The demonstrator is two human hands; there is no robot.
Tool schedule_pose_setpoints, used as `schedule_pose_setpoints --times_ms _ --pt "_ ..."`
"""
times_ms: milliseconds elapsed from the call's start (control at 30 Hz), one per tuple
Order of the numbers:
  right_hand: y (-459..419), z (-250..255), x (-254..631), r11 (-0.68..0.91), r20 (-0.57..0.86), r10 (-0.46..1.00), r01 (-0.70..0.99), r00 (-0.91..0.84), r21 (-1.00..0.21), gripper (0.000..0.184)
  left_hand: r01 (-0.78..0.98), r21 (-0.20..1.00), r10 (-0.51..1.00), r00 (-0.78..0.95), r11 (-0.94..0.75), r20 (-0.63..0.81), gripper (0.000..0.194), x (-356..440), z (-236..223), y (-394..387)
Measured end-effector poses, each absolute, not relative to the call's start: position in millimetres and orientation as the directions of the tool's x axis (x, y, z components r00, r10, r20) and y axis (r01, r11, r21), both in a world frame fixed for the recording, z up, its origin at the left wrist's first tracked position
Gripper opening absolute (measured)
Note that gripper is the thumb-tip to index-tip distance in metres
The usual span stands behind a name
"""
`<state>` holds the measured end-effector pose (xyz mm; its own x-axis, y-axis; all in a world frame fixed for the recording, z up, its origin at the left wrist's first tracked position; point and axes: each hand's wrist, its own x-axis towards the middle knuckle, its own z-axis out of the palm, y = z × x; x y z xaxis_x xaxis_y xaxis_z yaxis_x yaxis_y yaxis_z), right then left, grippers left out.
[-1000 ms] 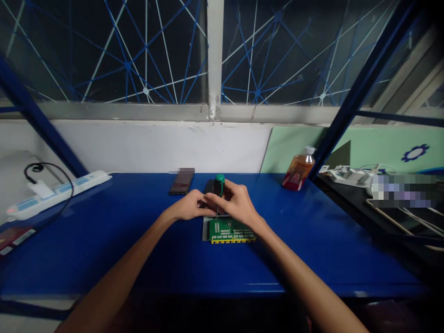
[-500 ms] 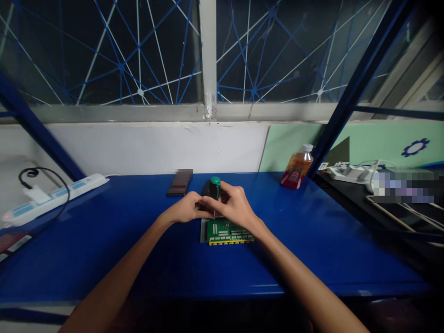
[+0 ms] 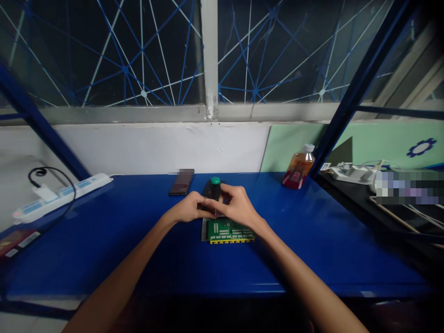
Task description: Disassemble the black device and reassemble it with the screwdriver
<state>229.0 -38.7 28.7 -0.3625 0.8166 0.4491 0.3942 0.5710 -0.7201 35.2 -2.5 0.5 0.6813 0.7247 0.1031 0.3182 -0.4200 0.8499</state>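
A screwdriver (image 3: 215, 188) with a black handle and green cap stands upright over a green circuit board (image 3: 225, 228). The board has white connectors and a yellow strip along its near edge, and lies on a grey plate (image 3: 205, 230). My right hand (image 3: 239, 202) is closed around the handle from the right. From the left, my left hand (image 3: 189, 206) pinches low on the screwdriver, its fingertips meeting my right thumb. The thin shaft runs down to the board's upper left part. Fingers partly hide the shaft and the board's far side.
A dark phone (image 3: 182, 181) lies behind my left hand on the blue table (image 3: 145, 273). At the back right stands a drink bottle (image 3: 299, 167). On the left are a white power strip (image 3: 65, 196) with a black cable and a red box (image 3: 19, 243).
The screwdriver's handle has turned: its green side stripe no longer faces me. Both hands keep nearly the same place, and the whole view has shifted slightly.
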Motion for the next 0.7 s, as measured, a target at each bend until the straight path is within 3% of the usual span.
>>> schedule_pose_setpoints --times_ms 433,700 --pt "-36.1 25.3 232.4 0.58 0.453 0.804 0.34 -0.385 -0.74 0.022 0.403 0.76 0.718 0.686 -0.509 0.117 0.021 35.8 2.0 -2.3" --pt "-35.8 25.6 230.1 0.594 0.468 0.79 0.306 -0.396 -0.744 0.026 0.338 0.821 0.725 0.677 -0.461 0.128 0.018 35.7 0.0 -3.3"
